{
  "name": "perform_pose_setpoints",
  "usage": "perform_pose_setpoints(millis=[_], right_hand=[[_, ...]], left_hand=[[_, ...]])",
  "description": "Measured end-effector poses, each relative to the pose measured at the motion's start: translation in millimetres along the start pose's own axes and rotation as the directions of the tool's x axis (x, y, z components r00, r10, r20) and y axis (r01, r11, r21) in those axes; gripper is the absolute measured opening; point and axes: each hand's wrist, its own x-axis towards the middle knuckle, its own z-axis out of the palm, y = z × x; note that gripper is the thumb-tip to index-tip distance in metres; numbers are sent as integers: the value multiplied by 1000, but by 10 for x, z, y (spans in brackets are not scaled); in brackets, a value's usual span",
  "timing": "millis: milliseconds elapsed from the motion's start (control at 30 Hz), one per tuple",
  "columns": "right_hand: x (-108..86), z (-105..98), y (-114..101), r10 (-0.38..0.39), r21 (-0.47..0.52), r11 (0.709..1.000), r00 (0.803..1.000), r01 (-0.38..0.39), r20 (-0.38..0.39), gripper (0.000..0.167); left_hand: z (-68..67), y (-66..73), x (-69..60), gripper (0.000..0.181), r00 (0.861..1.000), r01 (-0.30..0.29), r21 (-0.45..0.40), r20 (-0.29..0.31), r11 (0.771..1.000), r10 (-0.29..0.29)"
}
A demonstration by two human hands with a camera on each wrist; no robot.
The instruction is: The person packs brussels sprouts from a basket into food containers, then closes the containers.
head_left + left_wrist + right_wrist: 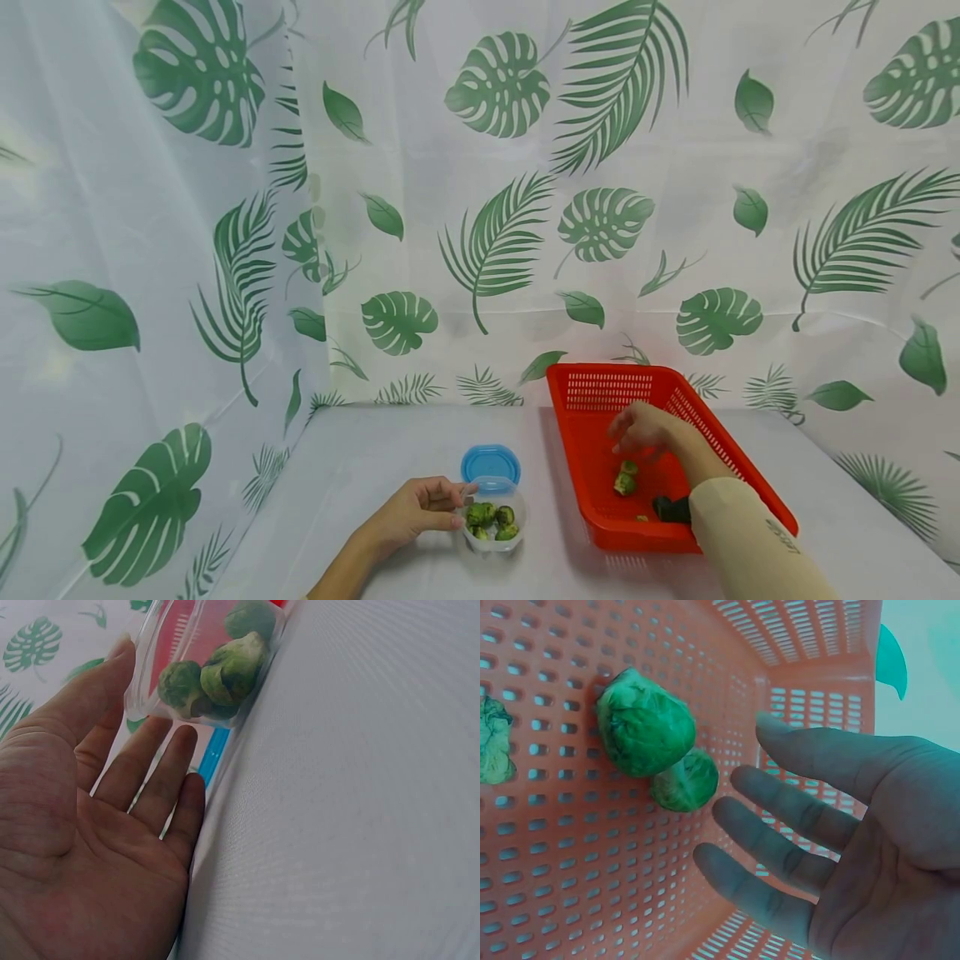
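Two round leafy sprouts [624, 483] in one holey red plastic basket [637, 537], right hand [647, 429] above, fingers loose; at least four more [480, 513], one clear tub [493, 546], left hand [414, 508] beside, fingers relaxed

Of 3 views, the head's is brightest, soft light leaving a faint shadow beside the red perforated basket [637, 538]. The left wrist's is dimmer, moiré rippling the white tablecloth [360, 787]; the right wrist's has a cyan cast.

From the clear tub [492, 546], a bare lane runs toward three o'clock — until the red basket [637, 540] blocks it.
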Motion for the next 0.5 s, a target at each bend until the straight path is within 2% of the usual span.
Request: perform_pose_setpoints(millis=[233, 500], right_hand=[[-8, -7, -8, 46, -77, 996, 998, -42, 51, 29], [-46, 4, -24, 88, -92, 992, 994, -82, 68, 28]], left_hand=[[-11, -19, 3, 19, 1000, -11, 6, 9, 1000, 11], [-22, -37, 25, 20, 1000, -9, 3, 10, 1000, 9]])
